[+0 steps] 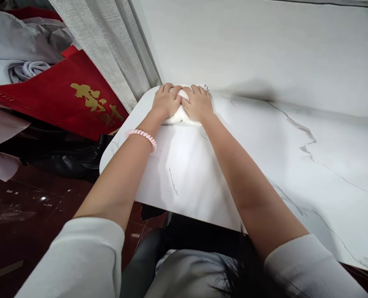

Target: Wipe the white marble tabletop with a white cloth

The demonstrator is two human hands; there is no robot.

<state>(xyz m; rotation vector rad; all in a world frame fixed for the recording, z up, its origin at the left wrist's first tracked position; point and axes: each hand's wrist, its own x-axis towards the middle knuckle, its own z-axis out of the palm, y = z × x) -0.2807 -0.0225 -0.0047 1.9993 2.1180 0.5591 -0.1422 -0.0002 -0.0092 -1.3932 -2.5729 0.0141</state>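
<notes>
A folded or bunched white cloth (181, 115) lies on the marble-patterned white table (171, 165), near its far left corner. My left hand (167, 100) rests over the left side of the cloth, its fingers curled across it toward the wall. On the cloth's right side, my right hand (199, 102) grips it in the same way. Both thumbs point inward and almost meet over the middle, where some cloth shows between them. The palms hide much of the cloth. A pink coiled band (141, 138) circles my left wrist.
A white wall (249, 45) runs along the table's far edge. Grey curtain (106, 45) hangs at the far left corner. Beyond the left edge are a red bag (56, 95) with gold characters, pale fabric (16, 45) and a black leather-like item (63, 163). The floor (22, 215) is dark red.
</notes>
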